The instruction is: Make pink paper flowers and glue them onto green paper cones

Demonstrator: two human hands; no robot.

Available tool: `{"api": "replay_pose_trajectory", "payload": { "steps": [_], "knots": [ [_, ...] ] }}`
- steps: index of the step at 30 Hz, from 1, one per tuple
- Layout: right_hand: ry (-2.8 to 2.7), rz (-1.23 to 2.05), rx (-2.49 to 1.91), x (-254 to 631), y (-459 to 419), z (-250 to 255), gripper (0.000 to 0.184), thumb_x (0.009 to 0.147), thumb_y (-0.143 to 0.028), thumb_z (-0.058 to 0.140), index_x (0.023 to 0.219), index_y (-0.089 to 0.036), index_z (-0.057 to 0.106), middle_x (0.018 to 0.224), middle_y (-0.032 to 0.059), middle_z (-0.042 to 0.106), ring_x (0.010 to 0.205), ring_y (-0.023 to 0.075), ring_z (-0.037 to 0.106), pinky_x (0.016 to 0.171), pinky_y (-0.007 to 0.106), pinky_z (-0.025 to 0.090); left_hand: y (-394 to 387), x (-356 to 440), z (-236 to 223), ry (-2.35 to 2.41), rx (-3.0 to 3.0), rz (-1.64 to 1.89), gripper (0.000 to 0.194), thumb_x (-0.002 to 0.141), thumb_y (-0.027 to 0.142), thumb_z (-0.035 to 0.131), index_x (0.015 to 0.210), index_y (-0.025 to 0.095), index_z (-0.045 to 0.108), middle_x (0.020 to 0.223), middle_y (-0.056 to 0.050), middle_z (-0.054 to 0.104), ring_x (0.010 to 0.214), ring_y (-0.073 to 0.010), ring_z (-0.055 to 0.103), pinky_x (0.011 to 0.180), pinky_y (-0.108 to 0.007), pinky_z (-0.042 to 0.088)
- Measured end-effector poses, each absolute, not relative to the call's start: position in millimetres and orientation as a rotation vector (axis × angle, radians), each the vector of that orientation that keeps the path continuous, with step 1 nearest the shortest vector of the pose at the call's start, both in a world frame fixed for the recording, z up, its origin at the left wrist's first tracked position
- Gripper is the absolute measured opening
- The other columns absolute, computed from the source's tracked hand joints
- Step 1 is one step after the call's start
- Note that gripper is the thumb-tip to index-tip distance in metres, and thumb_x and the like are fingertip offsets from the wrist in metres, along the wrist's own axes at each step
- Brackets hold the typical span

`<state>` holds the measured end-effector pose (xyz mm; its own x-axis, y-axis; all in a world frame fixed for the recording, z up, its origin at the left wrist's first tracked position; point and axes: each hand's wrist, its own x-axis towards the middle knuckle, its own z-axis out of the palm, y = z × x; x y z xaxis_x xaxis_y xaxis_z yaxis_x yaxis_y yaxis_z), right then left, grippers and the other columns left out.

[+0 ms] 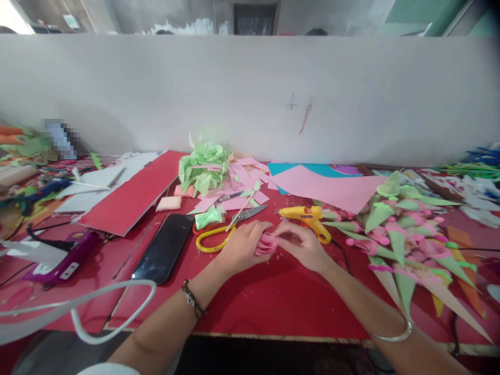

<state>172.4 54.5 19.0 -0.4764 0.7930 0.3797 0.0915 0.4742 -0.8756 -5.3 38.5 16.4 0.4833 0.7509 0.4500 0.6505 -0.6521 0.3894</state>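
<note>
Between my two hands is a small piece of layered, curled pink paper (265, 245). My left hand (245, 245) is closed around it from the left, fingers bent over its top. My right hand (302, 245) pinches its right edge between thumb and fingers. Just left of my left hand lie scissors (213, 242) with yellow handles, their blades pointing right behind the hand. Behind my right hand rests a yellow glue gun (308, 216), its nozzle facing left. A thin pale stick (242, 211) lies across the scissors. The paper's lower side is partly hidden by my fingers.
A black phone (164, 247) lies left of the scissors, near a purple power strip (64, 258) and a white cable (113, 291). Crumpled green paper (205, 166) and pink scraps (242, 174) sit behind. Green and pink paper cones (396, 239) pile up at right, below a white partition (242, 99).
</note>
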Motion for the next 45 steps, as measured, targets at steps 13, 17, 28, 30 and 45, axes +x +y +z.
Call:
{"api": "replay_pose_trajectory", "payload": {
  "steps": [13,17,28,30,45],
  "knots": [
    [-2.073,0.803,-0.680,160.2,46.8,48.1,0.011,0.080,-0.018,0.052,0.082,-0.020,0.062,0.080,0.0029,0.059,0.079,0.0135,0.055,0.075,0.029,0.044,40.0,-10.5,20.5,1.280,2.511,0.898,0.036,0.068,0.025,0.058,0.102,0.017,0.047,0.092,-0.007,0.062,0.083,-0.0208,0.058,0.073,-0.034,0.045],
    [-2.127,0.771,-0.710,154.0,43.5,57.9,0.010,0.080,-0.017,0.051,0.082,-0.019,0.061,0.082,0.0031,0.058,0.079,0.0134,0.054,0.074,0.029,0.043,40.2,-12.2,17.3,1.280,2.415,0.880,0.037,0.071,0.026,0.056,0.105,0.018,0.045,0.101,-0.008,0.060,0.089,-0.0216,0.059,0.075,-0.034,0.046],
    [-2.011,0.829,-0.677,145.4,52.8,40.1,0.014,0.078,-0.023,0.054,0.091,-0.023,0.060,0.085,0.0031,0.056,0.079,0.0149,0.053,0.071,0.030,0.044,41.5,-20.8,23.8,1.087,2.233,1.059,0.054,0.067,0.022,0.059,0.115,0.016,0.035,0.108,-0.010,0.053,0.096,-0.0190,0.054,0.083,-0.031,0.044],
    [-1.973,0.843,-0.678,146.4,52.0,36.6,0.014,0.078,-0.022,0.054,0.091,-0.024,0.061,0.087,0.0030,0.056,0.083,0.0153,0.053,0.073,0.030,0.044,40.9,-20.9,25.2,1.067,2.246,1.045,0.052,0.067,0.022,0.058,0.114,0.016,0.037,0.108,-0.010,0.053,0.096,-0.0187,0.054,0.083,-0.031,0.044],
    [-1.890,0.804,-0.704,144.1,48.3,27.7,0.016,0.078,-0.019,0.053,0.092,-0.024,0.059,0.089,0.0031,0.055,0.086,0.0154,0.052,0.075,0.030,0.045,43.4,-22.8,18.8,1.108,2.274,0.924,0.061,0.069,0.030,0.061,0.121,0.019,0.032,0.120,-0.011,0.050,0.105,-0.0219,0.053,0.086,-0.034,0.043]
  ]
}}
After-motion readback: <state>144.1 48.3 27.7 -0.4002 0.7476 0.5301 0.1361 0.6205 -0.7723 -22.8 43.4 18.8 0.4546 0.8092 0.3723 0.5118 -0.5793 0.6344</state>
